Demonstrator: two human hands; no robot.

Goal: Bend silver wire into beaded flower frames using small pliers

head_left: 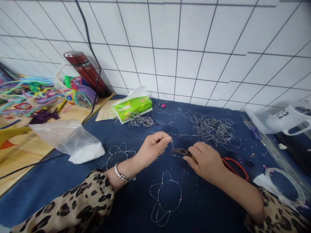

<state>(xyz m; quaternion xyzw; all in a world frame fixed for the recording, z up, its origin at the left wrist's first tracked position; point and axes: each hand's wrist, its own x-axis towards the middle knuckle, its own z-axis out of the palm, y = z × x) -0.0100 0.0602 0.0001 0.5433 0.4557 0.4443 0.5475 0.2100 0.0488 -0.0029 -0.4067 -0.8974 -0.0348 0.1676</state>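
Observation:
My left hand (156, 147) pinches a thin bent metal wire (172, 144) between thumb and fingers. My right hand (205, 158) is wrapped round a pair of pliers (181, 151), whose dark jaws point left at the wire's lower part. Whether the jaws grip the wire is too small to tell. Below my hands lies a wire ring with loops and small pink beads (180, 199). Partly behind my left forearm, a second looped wire ring (118, 152) rests on the dark blue cloth (131, 197).
A tangle of wire pieces (212, 129) lies behind my right hand. A green tissue pack (133, 108), a plastic bag (85, 149) and a red thermos (87, 72) stand left. Red-handled tool (236, 168), clear coil (300, 191) and white jug (284, 118) are right.

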